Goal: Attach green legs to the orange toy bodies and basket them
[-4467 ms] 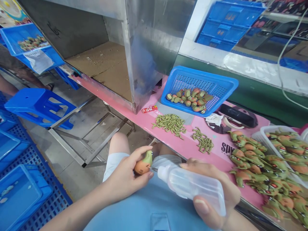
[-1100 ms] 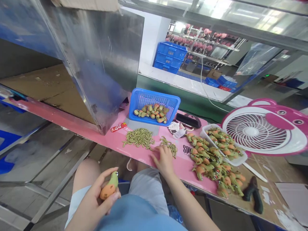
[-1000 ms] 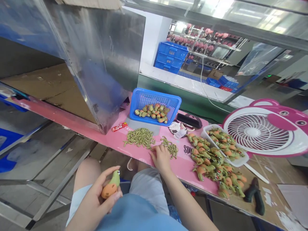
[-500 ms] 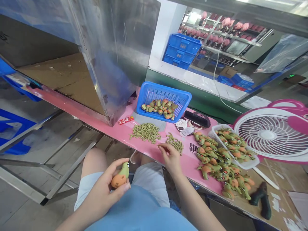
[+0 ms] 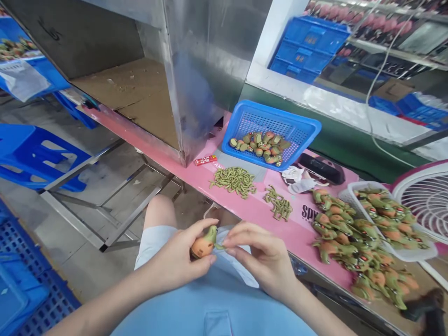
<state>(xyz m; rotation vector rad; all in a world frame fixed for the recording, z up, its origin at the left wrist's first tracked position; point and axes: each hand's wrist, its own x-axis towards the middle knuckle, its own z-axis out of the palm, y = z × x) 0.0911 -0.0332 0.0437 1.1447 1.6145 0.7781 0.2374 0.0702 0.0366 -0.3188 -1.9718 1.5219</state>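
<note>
Over my lap, my left hand (image 5: 182, 254) is closed round a small toy body (image 5: 203, 241), orange below and green on top. My right hand (image 5: 261, 254) pinches a tiny green piece (image 5: 221, 245) against the side of that toy body. Two heaps of small green limb pieces (image 5: 234, 179) lie on the pink tabletop (image 5: 259, 212) just beyond my hands, the smaller heap (image 5: 278, 206) to the right.
A blue basket (image 5: 271, 133) holds several toy bodies. Finished green-and-orange figures (image 5: 350, 242) are piled at right, more in a white tray (image 5: 388, 217). A pink fan (image 5: 425, 205) stands far right. A metal box (image 5: 196, 70) rises at left; a blue stool (image 5: 38, 156) below.
My right hand left the small green heap on the table and came back to my lap with a green piece, meeting the toy in my left hand. The view has tilted downward.
</note>
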